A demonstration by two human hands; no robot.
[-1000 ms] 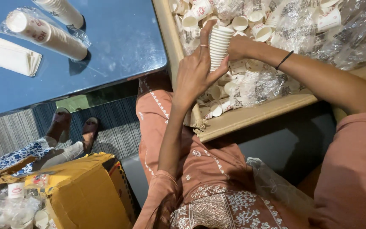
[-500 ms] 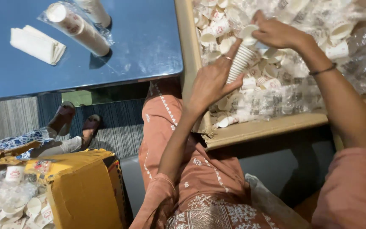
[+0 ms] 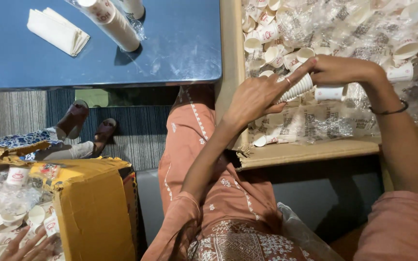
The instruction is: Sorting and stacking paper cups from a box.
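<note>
My left hand (image 3: 257, 96) grips a nested stack of small white paper cups (image 3: 296, 88), held almost level over an open cardboard box (image 3: 296, 154). My right hand (image 3: 344, 71) meets the stack's far end and holds one single white cup (image 3: 330, 93) against it. The box is full of loose white cups (image 3: 267, 48) with red marks and crumpled clear plastic wrappers (image 3: 315, 123). My salmon-coloured clothing covers my lap below.
A blue table (image 3: 170, 48) at upper left carries a wrapped sleeve of cups (image 3: 114, 24) and folded white napkins (image 3: 59, 31). A yellow box (image 3: 93, 203) of loose cups stands at lower left, with another person's hand (image 3: 30, 246) and sandalled feet (image 3: 88, 128).
The cup stack has tipped from upright to nearly level. My right hand has come back from the loose cups to the stack's end with one cup. The view shifted left.
</note>
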